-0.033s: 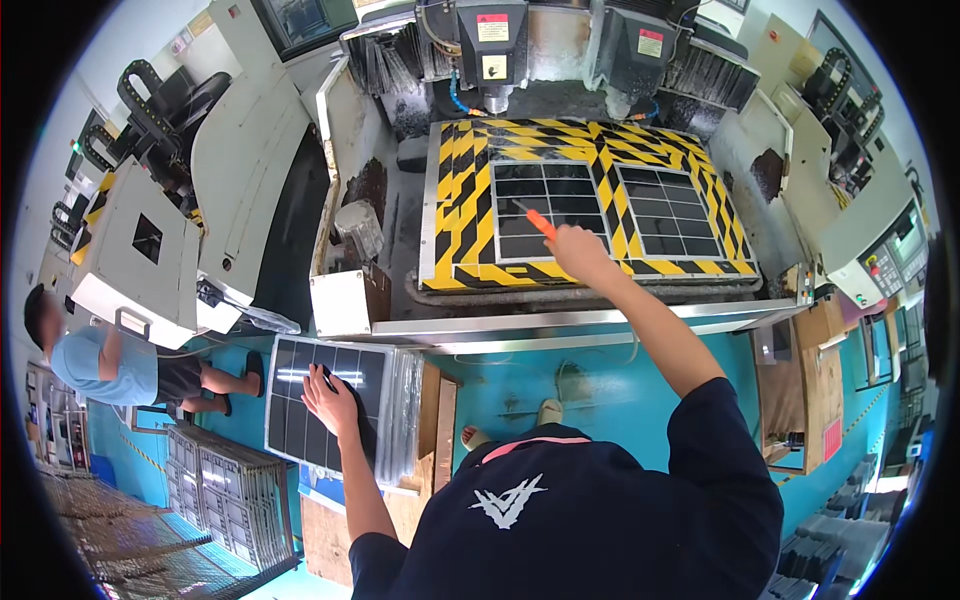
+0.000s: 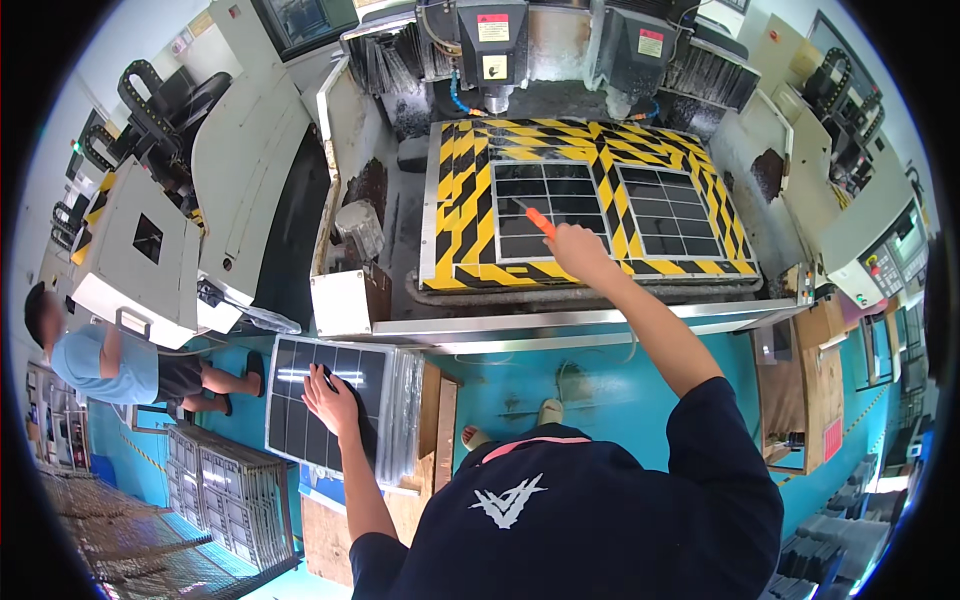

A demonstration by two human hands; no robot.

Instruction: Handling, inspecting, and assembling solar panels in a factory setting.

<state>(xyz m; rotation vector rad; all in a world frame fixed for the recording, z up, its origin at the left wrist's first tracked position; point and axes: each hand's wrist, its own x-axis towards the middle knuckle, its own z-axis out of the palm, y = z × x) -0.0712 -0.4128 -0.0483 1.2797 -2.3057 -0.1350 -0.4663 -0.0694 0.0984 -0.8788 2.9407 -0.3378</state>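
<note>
My right hand (image 2: 580, 252) is closed round an orange-handled tool (image 2: 540, 222) with a thin shaft. The tool's tip lies over the left dark gridded panel (image 2: 528, 186), set in a bed (image 2: 470, 215) covered with yellow-and-black striped tape. Beside it on the bed is a second dark gridded panel (image 2: 690, 225). Down to the left, my left hand (image 2: 330, 402) rests with fingers spread on the top dark panel (image 2: 300, 425) of a stack. A small dark patch shows by its fingertips; whether it is an object or a reflection, I cannot tell.
Two machine spindle heads (image 2: 495, 60) hang behind the bed. A metal front sill (image 2: 500, 328) crosses before me. Wooden stands are at both sides, and a control panel (image 2: 885, 262) is at right. Another person (image 2: 110, 365) stands far left near stacked frames (image 2: 225, 480).
</note>
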